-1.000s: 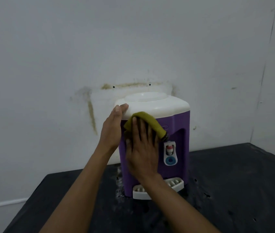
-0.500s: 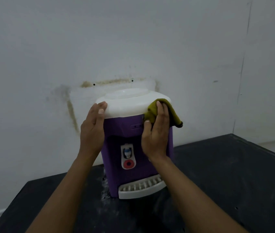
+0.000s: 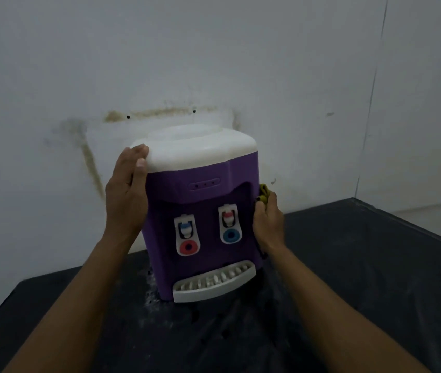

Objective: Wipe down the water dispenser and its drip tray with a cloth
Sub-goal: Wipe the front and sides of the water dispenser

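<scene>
- Stain (image 3: 90, 160): a brown streak runs down the wall (image 3: 294, 63) behind and to the left. It is no part of the job.
- Left hand (image 3: 127, 189): it lies flat against the dispenser's left side. The fingers are nearly straight and reach the corner of the white top (image 3: 195, 149), with the thumb on its front edge. It holds nothing and only braces.
- Dispenser (image 3: 200, 189): it stands on the table close to the wall, front toward the camera. No bottle is on it, so it is probably light and apt to slide or tip under a push. Its hard plastic looks smooth and likely slippery when wet. It is best steadied by the top's edge or the flat sides.
- Taps (image 3: 187, 235): two small levers stick out in the front recess. They look fragile and likely to snag the cloth, so wipe around them gently.
- Tray (image 3: 214, 284): the white slotted tray juts out at the base. It may lift out, so press on it lightly.
- Cloth (image 3: 263, 193): soft and yellow-green, it is bunched against the dispenser's right side and mostly hidden.
- Right hand (image 3: 267, 222): its fingers curl round the cloth and press it on that side.
- Table (image 3: 362, 278): it is dark, with pale specks by the dispenser's base. The wall close behind blocks easy reach to the back.
</scene>
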